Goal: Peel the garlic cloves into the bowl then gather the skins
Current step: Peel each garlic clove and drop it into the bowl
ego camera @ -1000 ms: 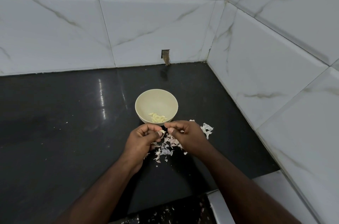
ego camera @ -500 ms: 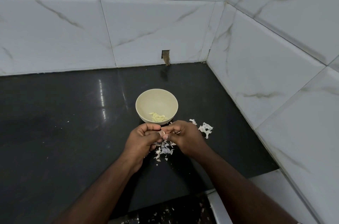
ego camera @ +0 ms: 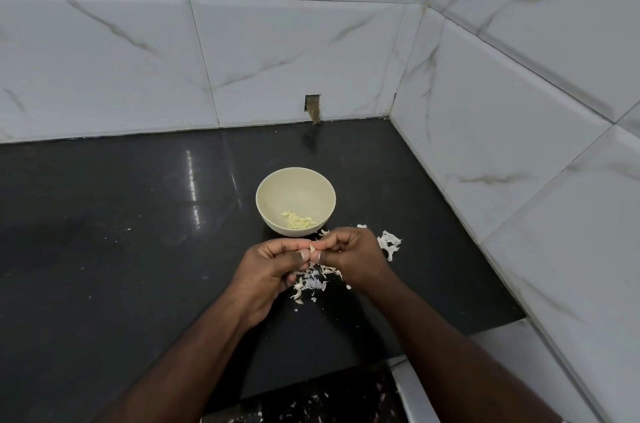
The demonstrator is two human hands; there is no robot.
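Two bare forearms reach in from the bottom edge over a black countertop (ego camera: 104, 232). The left hand (ego camera: 266, 270) and right hand (ego camera: 353, 254) meet fingertip to fingertip, both pinching one small garlic clove (ego camera: 313, 247) between them. Directly beneath lies a scatter of papery skins (ego camera: 313, 282) — a larger white clump (ego camera: 389, 244) sits just right of the right hand. Just beyond the hands stands a cream bowl (ego camera: 273, 187) holding peeled cloves (ego camera: 298, 220). Furthest back, white marbled wall tiles (ego camera: 277, 51) form a corner.

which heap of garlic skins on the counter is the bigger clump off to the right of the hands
The white clump of skins lying just right of the right hand. The other skins are small flakes scattered under both hands.
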